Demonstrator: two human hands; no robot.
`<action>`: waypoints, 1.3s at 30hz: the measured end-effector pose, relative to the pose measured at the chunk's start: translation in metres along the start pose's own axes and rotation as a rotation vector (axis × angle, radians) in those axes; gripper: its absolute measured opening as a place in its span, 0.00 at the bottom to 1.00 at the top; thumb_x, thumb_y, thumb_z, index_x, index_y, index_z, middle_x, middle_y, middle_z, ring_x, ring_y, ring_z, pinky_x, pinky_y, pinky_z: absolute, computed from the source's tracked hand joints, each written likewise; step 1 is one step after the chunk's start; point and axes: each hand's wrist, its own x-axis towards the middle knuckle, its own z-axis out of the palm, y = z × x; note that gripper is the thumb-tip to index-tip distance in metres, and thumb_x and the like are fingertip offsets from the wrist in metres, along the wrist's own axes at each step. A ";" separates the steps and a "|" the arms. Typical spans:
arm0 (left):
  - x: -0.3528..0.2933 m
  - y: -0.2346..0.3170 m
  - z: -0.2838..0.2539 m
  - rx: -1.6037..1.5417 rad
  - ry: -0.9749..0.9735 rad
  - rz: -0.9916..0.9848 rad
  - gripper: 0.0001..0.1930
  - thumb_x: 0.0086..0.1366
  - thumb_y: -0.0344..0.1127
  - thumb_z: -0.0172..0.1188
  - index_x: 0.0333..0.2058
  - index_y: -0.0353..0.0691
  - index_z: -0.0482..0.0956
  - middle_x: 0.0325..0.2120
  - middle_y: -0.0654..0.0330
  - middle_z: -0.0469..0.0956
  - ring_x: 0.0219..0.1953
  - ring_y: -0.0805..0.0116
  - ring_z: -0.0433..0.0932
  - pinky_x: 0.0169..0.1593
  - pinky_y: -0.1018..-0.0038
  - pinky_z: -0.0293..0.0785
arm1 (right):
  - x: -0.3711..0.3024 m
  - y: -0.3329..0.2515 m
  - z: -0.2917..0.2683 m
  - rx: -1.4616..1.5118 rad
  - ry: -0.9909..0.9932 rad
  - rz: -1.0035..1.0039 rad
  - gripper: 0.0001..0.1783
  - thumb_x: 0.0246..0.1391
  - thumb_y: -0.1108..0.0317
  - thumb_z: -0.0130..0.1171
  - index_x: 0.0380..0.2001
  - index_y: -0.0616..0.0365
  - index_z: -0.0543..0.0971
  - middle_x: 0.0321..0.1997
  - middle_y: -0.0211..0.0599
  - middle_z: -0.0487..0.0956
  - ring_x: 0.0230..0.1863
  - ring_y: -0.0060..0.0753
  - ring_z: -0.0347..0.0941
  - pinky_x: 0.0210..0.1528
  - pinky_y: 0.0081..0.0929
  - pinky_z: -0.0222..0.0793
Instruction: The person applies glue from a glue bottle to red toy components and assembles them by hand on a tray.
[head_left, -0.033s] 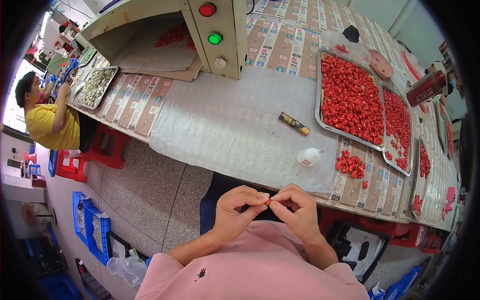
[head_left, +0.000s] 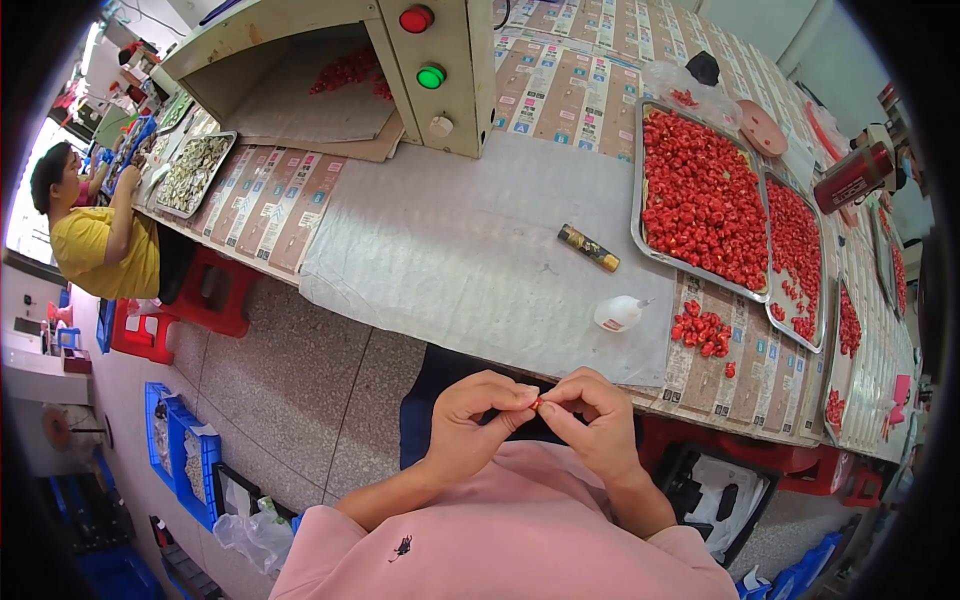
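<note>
Close to my body, just off the table's front edge, my left hand [head_left: 482, 415] and my right hand [head_left: 592, 415] meet fingertip to fingertip. Both pinch a small red piece [head_left: 537, 405], mostly covered by the fingers. On the table beyond lies a white paper sheet [head_left: 430, 250]. A small white squeeze bottle [head_left: 619, 313] with a thin nozzle rests on the sheet, and farther back is a black and gold cylinder [head_left: 588, 247]. Right of the bottle sits a loose pile of small red pieces [head_left: 702, 329].
Metal trays [head_left: 640, 215] of red pieces stand at the right, beside a dark red flask [head_left: 853, 178]. A beige machine [head_left: 450, 90] with red and green lights stands at the back left. At the far left, a person in yellow [head_left: 100, 240] works near a tray [head_left: 190, 178].
</note>
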 end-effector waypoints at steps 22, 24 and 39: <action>-0.001 -0.002 -0.005 -0.018 0.014 0.003 0.08 0.52 0.18 0.62 0.31 0.36 0.80 0.31 0.58 0.78 0.34 0.71 0.77 0.38 0.79 0.73 | 0.003 -0.001 0.006 -0.009 -0.008 0.003 0.04 0.47 0.78 0.61 0.28 0.63 0.79 0.30 0.31 0.73 0.29 0.16 0.70 0.30 0.13 0.66; -0.001 -0.001 -0.007 -0.035 0.013 -0.003 0.08 0.52 0.18 0.62 0.31 0.35 0.80 0.31 0.58 0.78 0.35 0.70 0.77 0.39 0.79 0.73 | 0.003 0.000 0.008 -0.017 0.000 0.003 0.04 0.46 0.78 0.61 0.28 0.63 0.79 0.30 0.31 0.73 0.29 0.16 0.70 0.30 0.13 0.66; 0.005 0.013 -0.015 -0.360 -0.023 -0.236 0.09 0.57 0.20 0.58 0.37 0.33 0.79 0.37 0.58 0.76 0.41 0.71 0.76 0.46 0.78 0.73 | 0.001 -0.009 0.012 -0.116 0.002 -0.021 0.08 0.48 0.80 0.59 0.35 0.65 0.76 0.36 0.32 0.72 0.35 0.18 0.71 0.37 0.14 0.67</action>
